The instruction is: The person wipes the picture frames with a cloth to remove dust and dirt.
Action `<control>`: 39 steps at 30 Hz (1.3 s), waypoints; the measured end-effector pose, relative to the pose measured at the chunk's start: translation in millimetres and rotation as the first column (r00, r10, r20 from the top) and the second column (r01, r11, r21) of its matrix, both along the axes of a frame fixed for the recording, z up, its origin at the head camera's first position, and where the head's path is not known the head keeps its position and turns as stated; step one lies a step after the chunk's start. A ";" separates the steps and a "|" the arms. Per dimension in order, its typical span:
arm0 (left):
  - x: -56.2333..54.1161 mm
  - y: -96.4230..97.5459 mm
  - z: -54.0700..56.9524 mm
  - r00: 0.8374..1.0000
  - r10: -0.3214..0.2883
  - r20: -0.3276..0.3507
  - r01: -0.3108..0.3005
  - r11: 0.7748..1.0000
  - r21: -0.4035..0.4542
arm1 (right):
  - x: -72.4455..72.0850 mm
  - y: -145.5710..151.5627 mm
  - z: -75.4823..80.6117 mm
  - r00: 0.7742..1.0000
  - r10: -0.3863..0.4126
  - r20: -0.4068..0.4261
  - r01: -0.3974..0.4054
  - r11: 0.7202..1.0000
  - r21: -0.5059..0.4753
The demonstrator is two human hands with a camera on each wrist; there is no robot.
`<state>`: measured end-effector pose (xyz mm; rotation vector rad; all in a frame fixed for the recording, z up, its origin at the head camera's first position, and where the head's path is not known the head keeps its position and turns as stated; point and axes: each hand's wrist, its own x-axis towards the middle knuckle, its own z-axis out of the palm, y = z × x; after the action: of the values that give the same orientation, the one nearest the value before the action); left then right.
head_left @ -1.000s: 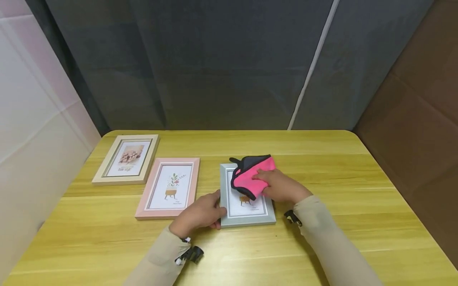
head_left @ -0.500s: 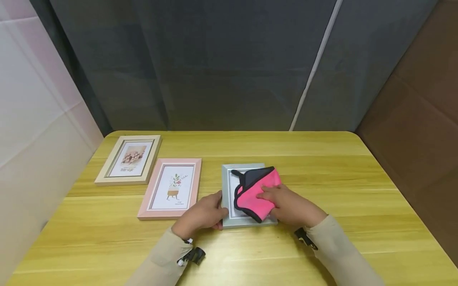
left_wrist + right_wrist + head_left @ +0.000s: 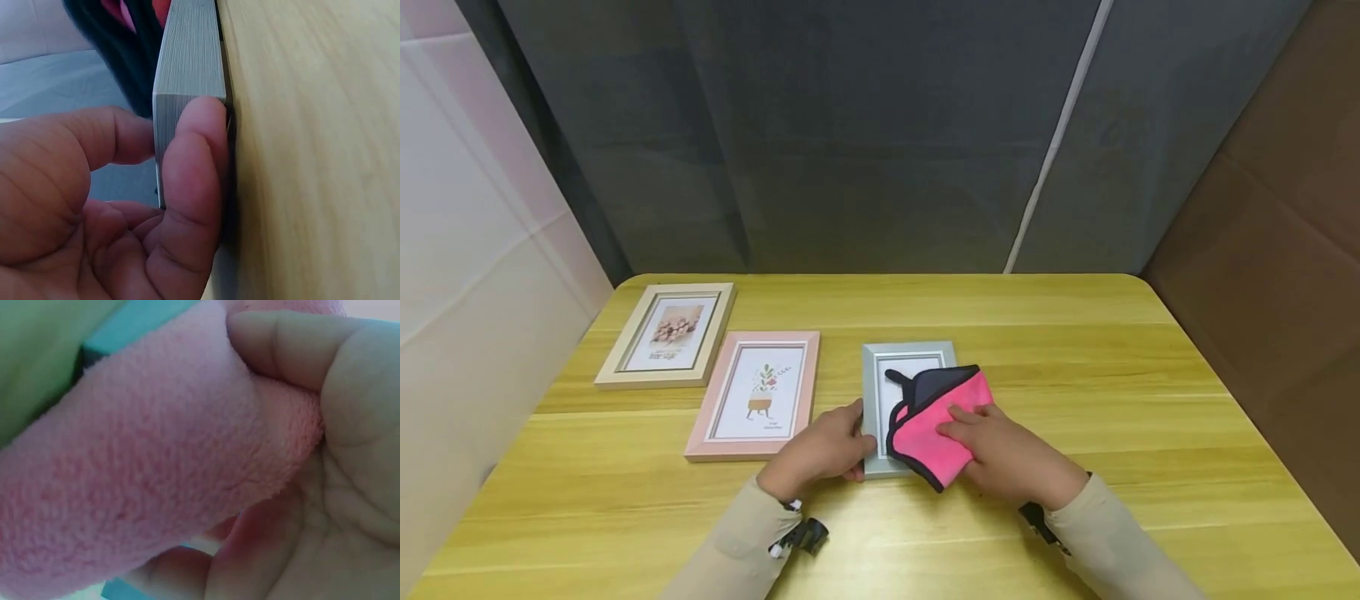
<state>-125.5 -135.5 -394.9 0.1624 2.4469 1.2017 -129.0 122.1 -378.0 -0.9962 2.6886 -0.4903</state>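
A light blue-grey picture frame (image 3: 871, 383) lies flat on the table, its picture mostly covered by a folded pink cloth (image 3: 934, 437) with black trim and a dark grey side. My left hand (image 3: 814, 452) grips the frame's near left corner. In the left wrist view the thumb lies on the front of the frame (image 3: 189, 53), with fingers curled against its side. My right hand (image 3: 1018, 454) holds the cloth over the frame's lower right part. Up close in the right wrist view, the fuzzy cloth (image 3: 137, 450) sits between thumb and fingers.
Left of my left hand lies a pink picture frame (image 3: 700, 437) with a plant print. A cream picture frame (image 3: 724, 312) lies beyond it, close to the table's far left corner. The wooden table (image 3: 1150, 442) ends at a dark grey curtain (image 3: 880, 142).
My right hand has drawn the cloth down the frame toward me, uncovering its top border and covering its lower right corner. The left hand has kept its grip on the frame.
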 end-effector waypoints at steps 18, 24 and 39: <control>-3.4 -1.7 -2.6 1.000 -0.021 0.022 0.021 1.000 0.000 | -75.7 -6.0 -2.8 0.948 -0.217 0.234 0.250 0.960 -0.125; -2.6 0.8 0.3 1.000 -0.013 -0.002 0.013 1.000 0.003 | -77.2 12.0 6.5 0.892 -0.363 0.271 0.420 0.887 -0.193; 7.9 7.9 8.2 0.982 -0.147 -0.115 0.117 0.965 -0.234 | -87.4 1.3 -4.0 0.848 -0.530 -0.003 0.494 0.792 -0.358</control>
<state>-117.6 -127.7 -386.8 0.3430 2.6178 0.8725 -216.5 123.3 -382.0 -0.3286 3.0250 -1.0734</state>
